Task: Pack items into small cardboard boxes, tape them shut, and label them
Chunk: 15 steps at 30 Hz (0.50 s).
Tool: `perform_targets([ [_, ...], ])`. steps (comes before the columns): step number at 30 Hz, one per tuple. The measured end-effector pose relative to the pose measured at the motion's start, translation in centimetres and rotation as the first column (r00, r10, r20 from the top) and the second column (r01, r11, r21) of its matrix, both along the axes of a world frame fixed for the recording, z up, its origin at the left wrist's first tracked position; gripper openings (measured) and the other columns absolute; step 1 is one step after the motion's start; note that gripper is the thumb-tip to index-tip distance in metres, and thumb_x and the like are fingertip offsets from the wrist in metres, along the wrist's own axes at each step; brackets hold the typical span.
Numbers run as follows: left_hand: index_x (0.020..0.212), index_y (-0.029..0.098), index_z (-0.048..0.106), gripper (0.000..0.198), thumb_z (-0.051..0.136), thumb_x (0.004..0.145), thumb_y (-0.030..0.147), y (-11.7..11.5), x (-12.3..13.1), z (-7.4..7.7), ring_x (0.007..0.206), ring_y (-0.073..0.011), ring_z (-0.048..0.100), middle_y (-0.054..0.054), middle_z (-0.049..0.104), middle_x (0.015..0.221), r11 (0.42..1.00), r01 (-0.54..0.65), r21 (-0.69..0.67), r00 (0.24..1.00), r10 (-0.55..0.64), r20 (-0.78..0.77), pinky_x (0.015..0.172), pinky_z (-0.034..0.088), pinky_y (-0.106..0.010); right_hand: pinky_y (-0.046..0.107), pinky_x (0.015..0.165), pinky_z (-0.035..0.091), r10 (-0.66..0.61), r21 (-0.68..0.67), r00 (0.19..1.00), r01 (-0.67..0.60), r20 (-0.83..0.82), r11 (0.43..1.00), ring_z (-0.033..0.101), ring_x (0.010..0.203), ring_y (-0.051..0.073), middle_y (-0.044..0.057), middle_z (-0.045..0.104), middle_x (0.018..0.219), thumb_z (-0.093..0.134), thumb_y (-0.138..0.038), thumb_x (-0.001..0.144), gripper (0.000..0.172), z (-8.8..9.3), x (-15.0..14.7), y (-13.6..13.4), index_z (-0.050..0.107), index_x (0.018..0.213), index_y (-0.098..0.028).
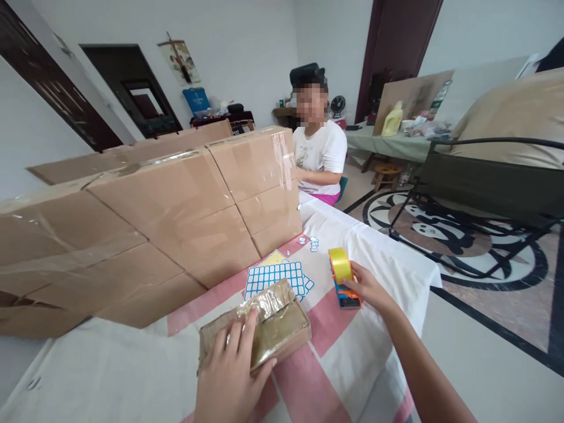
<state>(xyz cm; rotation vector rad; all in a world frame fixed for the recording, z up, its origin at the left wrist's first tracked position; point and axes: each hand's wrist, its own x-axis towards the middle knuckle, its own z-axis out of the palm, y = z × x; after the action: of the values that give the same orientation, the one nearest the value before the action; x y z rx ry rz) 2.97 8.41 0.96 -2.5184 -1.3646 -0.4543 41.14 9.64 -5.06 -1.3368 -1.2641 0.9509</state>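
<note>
My left hand (231, 370) lies on top of a small brown parcel (277, 326) wrapped in shiny tape, fingers spread across its near end and pressing it to the cloth. My right hand (368, 288) grips a tape dispenser (343, 282) with a yellow roll and an orange and blue body, standing on the table just right of the parcel. A sheet of blue-edged white stickers (277, 276) lies beyond the parcel, partly covered by it.
Large taped cardboard boxes (167, 223) are stacked along the left and back of the white and pink table cloth (352, 358). Another person in a white shirt (321, 153) sits behind the boxes. A folding cot (497, 182) stands on the floor at the right.
</note>
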Motion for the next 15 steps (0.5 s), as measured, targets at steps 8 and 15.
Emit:
perform_targets([
  [8, 0.132, 0.022, 0.06, 0.064, 0.075, 0.076, 0.049, 0.5, -0.9, 0.2, 0.102, -0.0308, 0.061, -0.01, 0.069, 0.113, 0.99, 0.078, 0.119, 0.996, -0.081, 0.022, 0.092, 0.037, -0.045, 0.047, 0.094, 0.058, -0.114, 0.033, 0.975, 0.122, -0.191, 0.992, 0.07, 0.113, 0.03, 0.013, 0.072, 0.118, 0.059, -0.062, 0.093, 0.055, -2.6, -2.9, -0.3, 0.048, 0.129, -0.023],
  [15, 0.09, 0.022, 0.068, 0.013, 0.073, 0.078, 0.021, -2.3, 0.9, 2.0, 0.078, -0.0215, 0.061, -0.006, 0.069, 0.087, 0.837, 0.095, 0.539, 0.894, -0.309, 0.323, 0.077, 0.041, -0.037, 0.041, 0.075, 0.06, -0.176, 0.015, 0.92, 0.193, -0.349, 0.981, 0.075, 0.09, 0.029, 0.009, 0.076, 0.096, 0.056, -0.067, 0.091, 0.048, -0.9, -6.5, -2.0, 0.057, 0.112, -0.024],
])
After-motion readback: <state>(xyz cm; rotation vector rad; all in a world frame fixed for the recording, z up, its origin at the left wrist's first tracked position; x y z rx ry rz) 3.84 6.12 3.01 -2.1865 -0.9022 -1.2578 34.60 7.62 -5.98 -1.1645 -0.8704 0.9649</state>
